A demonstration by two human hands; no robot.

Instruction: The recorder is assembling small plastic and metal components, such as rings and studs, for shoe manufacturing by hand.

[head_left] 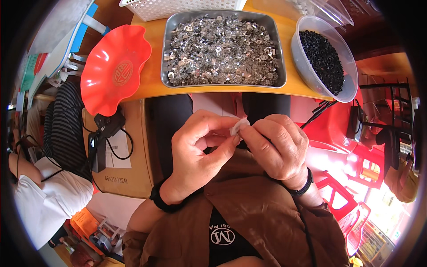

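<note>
Above my lap, my left hand (pixel 200 149) and my right hand (pixel 276 144) meet at the fingertips. Between them they pinch a small whitish piece (pixel 239 126), whose kind is too small to make out. The left thumb and forefinger grip it from one side, the right thumb and forefinger from the other. Just beyond my hands, on the table, stands a metal tray (pixel 165 66) full of small shiny metal parts (pixel 222 51). To its right is a clear plastic bowl (pixel 350 75) holding tiny black pieces (pixel 321 60).
A red wavy-rimmed dish (pixel 104 66) sits at the wooden table's (pixel 195 91) left end. A white perforated basket (pixel 178 6) stands behind the tray. At left are a cardboard box (pixel 133 178) with a black cabled device (pixel 109 124) and another person (pixel 53 196). Red plastic stools (pixel 342 196) are at right.
</note>
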